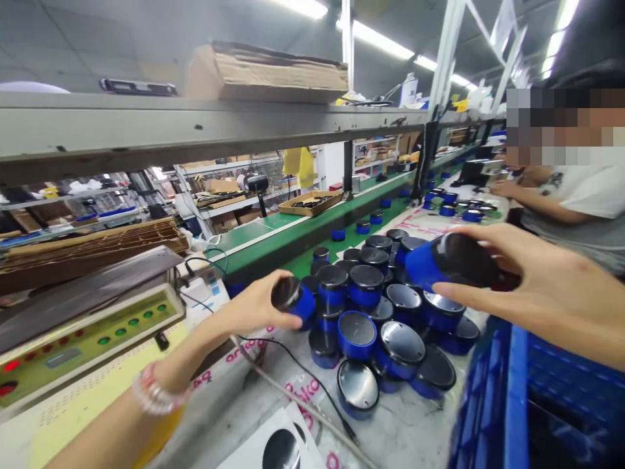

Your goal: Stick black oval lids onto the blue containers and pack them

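Arms outstretched: left hand [254, 306] grips blue can [297, 298], right hand [537, 286] second can [439, 260]

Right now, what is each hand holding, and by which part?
Left hand: blue cylinder, round its side. Right hand: second blue cylinder, fingers across its dark end.

A pale marbled work bench [415, 426] runs along the line; a heap of short blue cylinders with black or shiny round faces [357, 334] crowds its middle, some stacked, some tipped; a thin black cable [303, 372] trails past a white printed sheet [254, 449]. A cream tester box with green lamps [88, 339] sits at the left; behind, a green conveyor belt [312, 251] carries more cylinders.
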A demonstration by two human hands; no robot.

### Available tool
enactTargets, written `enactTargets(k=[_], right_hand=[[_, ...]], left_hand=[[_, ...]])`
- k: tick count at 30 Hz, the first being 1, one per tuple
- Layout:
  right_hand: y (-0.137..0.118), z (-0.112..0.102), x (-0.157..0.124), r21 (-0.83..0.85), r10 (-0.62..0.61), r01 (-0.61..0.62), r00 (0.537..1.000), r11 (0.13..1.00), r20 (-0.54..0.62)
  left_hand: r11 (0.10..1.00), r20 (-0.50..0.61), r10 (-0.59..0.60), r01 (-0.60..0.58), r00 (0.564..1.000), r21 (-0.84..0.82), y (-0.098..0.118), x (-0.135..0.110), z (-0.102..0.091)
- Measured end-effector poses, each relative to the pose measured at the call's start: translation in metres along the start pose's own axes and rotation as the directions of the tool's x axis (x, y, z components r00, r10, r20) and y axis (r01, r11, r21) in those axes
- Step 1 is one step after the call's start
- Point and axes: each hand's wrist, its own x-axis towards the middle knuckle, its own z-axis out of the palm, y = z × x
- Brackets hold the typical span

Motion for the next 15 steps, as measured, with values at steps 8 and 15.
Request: enactTargets(k=[8,15], right_hand=[[0.044,0.068,0.004,-0.062,0.126,-0.115,0.965,0.991,0.229],[0.037,0.065,0.002,-0.011,0.035,-0.033,0.976,0.999,0.216]], left_hand=[[0.992,0.135,-0.126,0.127,0.983,-0.003,0.032,-0.022,0.045],[0.933,0.047,-0.340,0.331,0.939,0.140,-0.001,-0.015,0.033]])
